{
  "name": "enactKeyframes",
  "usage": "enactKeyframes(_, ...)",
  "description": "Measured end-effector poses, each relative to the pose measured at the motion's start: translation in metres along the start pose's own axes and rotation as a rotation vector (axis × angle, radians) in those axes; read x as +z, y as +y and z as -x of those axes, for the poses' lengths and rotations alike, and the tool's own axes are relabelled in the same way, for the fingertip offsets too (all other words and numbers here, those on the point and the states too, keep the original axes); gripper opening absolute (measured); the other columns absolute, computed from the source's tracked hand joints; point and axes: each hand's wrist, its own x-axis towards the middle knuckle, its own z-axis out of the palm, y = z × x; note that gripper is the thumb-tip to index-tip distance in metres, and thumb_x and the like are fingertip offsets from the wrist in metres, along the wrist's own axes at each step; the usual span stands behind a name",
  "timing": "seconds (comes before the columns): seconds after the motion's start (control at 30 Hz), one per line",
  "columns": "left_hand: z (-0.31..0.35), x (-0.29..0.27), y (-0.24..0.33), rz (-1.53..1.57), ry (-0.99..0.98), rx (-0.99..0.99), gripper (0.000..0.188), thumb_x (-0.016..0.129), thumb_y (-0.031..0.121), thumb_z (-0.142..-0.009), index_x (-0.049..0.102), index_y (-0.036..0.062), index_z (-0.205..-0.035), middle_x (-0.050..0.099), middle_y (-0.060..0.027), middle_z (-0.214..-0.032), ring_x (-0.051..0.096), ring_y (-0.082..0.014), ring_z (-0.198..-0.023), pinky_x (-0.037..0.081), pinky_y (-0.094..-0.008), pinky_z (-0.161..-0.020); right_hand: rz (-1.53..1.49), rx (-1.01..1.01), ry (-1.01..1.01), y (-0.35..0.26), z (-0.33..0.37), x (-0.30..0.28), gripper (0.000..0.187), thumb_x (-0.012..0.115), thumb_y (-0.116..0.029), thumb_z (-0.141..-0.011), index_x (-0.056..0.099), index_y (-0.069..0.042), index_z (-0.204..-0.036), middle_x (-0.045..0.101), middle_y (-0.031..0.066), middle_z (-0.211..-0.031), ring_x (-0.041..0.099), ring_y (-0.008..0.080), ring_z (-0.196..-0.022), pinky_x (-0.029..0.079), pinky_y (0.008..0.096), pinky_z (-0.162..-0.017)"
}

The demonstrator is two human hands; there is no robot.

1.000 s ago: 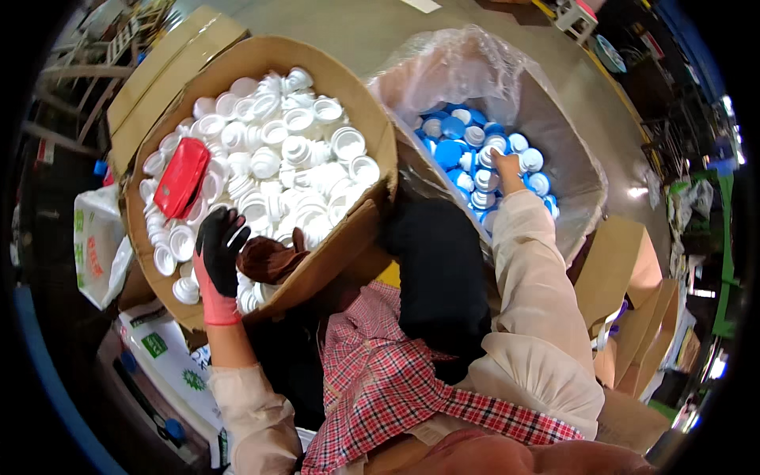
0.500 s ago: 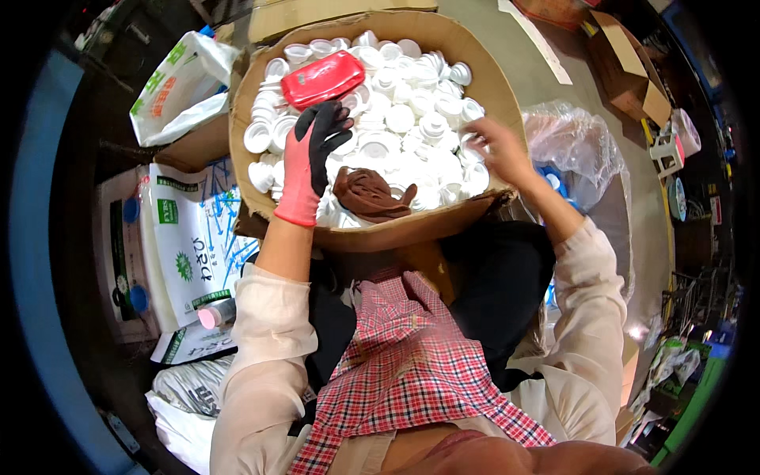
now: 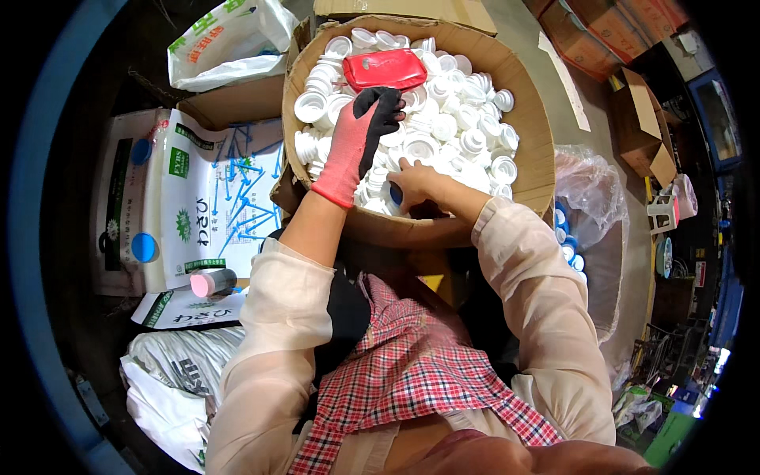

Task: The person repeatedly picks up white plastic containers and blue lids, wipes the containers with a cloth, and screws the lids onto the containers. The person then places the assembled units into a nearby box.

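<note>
Cardboard rim (image 3: 533, 131) bounds white caps (image 3: 473, 141); just inside, right hand (image 3: 426, 187) grasps a blue piece (image 3: 396, 192); left hand (image 3: 372, 123), grip unclear.

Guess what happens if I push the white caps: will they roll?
The white caps would probably roll on edge, since their rims are round. They look like hollow plastic, so each is likely light. Because they're heaped loosely in the box, pushing one might make its neighbours slide.

Shows smooth plastic on caps (image 3: 473, 141), glossy finish on pouch (image 3: 385, 70), matt cardboard on box (image 3: 534, 107), matt cloth on apron (image 3: 416, 348).
</note>
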Motion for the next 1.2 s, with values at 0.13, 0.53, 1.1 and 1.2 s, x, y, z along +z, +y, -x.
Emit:
enactKeyframes(0.13,0.002,-0.005,-0.011,-0.212,0.064,-0.012,0.033,0.062,0.029,-0.096,0.064,-0.0001,-0.112,0.068,-0.0069,-0.1,0.064,-0.0155,-0.087,0.052,-0.0285,-0.076,-0.413,-0.063,0.122,0.026,0.025,-0.014,0.078,0.084,-0.033,-0.064,0.054,-0.014,-0.133,0.054,0.0222,-0.124,0.052,0.0388,-0.119,0.048,0.0451,-0.098)
enactKeyframes(0.53,0.016,0.009,-0.05,-0.124,-0.225,-0.268,0.048,0.055,0.04,-0.099,0.052,0.01,-0.136,0.06,-0.0071,-0.125,0.062,-0.0197,-0.109,0.057,-0.0328,-0.078,-1.09,-0.243,0.806,0.04,0.089,-0.023,0.049,0.071,-0.018,-0.09,0.055,-0.005,-0.135,0.061,0.015,-0.128,0.058,0.0255,-0.119,0.044,0.0348,-0.102)
enactKeyframes(1.1,0.003,0.016,-0.003,0.141,-0.457,-0.03,0.078,0.046,0.061,-0.096,0.028,0.0103,-0.152,0.037,-0.0255,-0.151,0.04,-0.0463,-0.137,0.046,-0.0572,-0.097,-0.297,0.25,-0.109,0.101,0.082,0.055,0.066,0.079,-0.032,-0.071,0.055,0.003,-0.122,0.067,0.025,-0.113,0.064,0.0369,-0.109,0.052,0.0445,-0.088)
enactKeyframes(1.2,0.006,0.02,-0.001,-0.263,-0.418,0.198,0.077,0.045,0.059,-0.097,0.027,0.0099,-0.153,0.036,-0.0247,-0.152,0.038,-0.0462,-0.138,0.045,-0.0587,-0.098,-0.287,0.209,-0.179,0.113,0.085,0.042,0.065,0.079,-0.031,-0.071,0.054,-0.002,-0.124,0.067,0.0257,-0.109,0.065,0.0392,-0.104,0.052,0.0458,-0.085)
